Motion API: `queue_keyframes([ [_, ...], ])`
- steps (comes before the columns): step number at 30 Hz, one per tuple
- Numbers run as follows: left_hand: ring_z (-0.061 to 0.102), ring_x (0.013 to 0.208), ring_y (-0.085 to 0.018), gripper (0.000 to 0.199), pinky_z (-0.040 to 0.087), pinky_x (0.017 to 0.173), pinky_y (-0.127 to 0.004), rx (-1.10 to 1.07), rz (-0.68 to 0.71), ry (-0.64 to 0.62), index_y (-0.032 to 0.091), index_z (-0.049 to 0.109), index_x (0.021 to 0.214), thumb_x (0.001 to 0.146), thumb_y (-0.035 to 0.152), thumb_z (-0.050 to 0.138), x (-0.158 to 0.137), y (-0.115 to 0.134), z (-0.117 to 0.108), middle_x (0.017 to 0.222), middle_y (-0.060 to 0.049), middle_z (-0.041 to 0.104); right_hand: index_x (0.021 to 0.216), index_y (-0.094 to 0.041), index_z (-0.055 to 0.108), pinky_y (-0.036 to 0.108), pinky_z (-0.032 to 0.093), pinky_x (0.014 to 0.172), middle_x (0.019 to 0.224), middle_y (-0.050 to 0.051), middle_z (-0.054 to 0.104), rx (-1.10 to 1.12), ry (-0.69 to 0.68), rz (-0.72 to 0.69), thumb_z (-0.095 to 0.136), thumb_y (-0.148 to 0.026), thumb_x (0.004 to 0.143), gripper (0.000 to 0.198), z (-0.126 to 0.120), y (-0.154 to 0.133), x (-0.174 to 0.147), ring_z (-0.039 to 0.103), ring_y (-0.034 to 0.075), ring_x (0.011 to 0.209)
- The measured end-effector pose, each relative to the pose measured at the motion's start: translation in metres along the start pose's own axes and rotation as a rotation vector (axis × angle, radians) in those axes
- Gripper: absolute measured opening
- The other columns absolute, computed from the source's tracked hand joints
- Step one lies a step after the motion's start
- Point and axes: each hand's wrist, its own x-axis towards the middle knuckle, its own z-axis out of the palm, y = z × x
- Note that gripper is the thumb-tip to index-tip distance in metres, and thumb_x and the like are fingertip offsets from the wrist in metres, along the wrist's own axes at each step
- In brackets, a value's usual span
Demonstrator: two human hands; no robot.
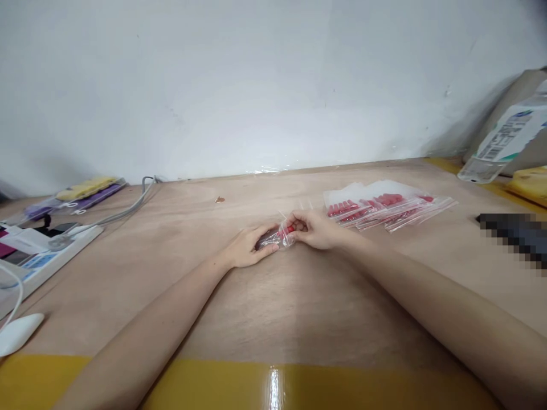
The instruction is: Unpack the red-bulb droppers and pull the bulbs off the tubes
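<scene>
The left hand (249, 247), half curled, holds crinkled clear plastic (268, 240); the right hand (317, 229) pinches a small glossy red piece (291, 229) — a slack grip could drop it.

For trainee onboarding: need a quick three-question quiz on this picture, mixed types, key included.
1. Multiple choice: what are the left hand and right hand both handling?
A) a grey cable
B) a small clear plastic bag
C) a dark flat object

2. True or false: the flat, see-through plastic bags with red pieces inside lie to the left of both hands.

3. Fill in the colour: along the near edge of the light-brown wooden tabletop runs a glossy ____ strip.

Key:
1. B
2. False; those flat bags lie on the right side.
3. Yellow
</scene>
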Motion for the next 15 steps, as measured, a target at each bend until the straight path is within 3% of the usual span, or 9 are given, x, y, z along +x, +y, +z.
queue_keyframes([
  [4, 0.051, 0.111, -0.022, 0.051, 0.041, 0.094, -0.036, 0.048, -0.009, -0.022, 0.02, 0.039, 0.129, 0.084, 0.046, 0.043, 0.0, -0.002, -0.004, 0.126, -0.007, 0.051, 0.081, -0.016, 0.056, 0.025, 0.046, 0.062, 0.07, 0.0, 0.061, 0.193, 0.033, 0.009, 0.063, -0.02, 0.069, 0.014, -0.018, 0.005, 0.0, 0.057, 0.01, 0.064],
  [8, 0.04, 0.123, -0.025, 0.057, 0.033, 0.101, -0.037, 0.17, -0.095, -0.055, 0.017, 0.038, 0.131, 0.085, 0.051, 0.036, -0.002, 0.002, -0.006, 0.137, -0.01, 0.039, 0.084, -0.015, 0.056, 0.024, 0.046, 0.055, 0.076, 0.003, 0.065, 0.268, 0.161, 0.094, 0.064, -0.026, 0.071, 0.019, -0.043, 0.001, -0.004, 0.058, 0.01, 0.059],
  [11, 0.044, 0.118, -0.03, 0.065, 0.037, 0.096, -0.041, 0.279, -0.315, -0.074, 0.011, 0.043, 0.125, 0.084, 0.058, 0.028, -0.002, 0.012, -0.007, 0.134, -0.016, 0.041, 0.085, -0.015, 0.057, 0.026, 0.048, 0.058, 0.081, 0.006, 0.067, 0.224, 0.354, 0.086, 0.063, -0.027, 0.073, 0.018, -0.054, -0.001, -0.006, 0.061, 0.012, 0.065],
  [15, 0.056, 0.097, -0.038, 0.07, 0.043, 0.081, -0.047, 0.422, -0.625, -0.062, 0.005, 0.062, 0.092, 0.082, 0.062, 0.023, -0.004, 0.014, -0.01, 0.102, -0.025, 0.058, 0.089, -0.016, 0.06, 0.032, 0.049, 0.07, 0.088, 0.007, 0.067, 0.024, 0.619, -0.145, 0.059, -0.024, 0.076, 0.015, -0.044, 0.0, -0.003, 0.062, 0.016, 0.078],
])
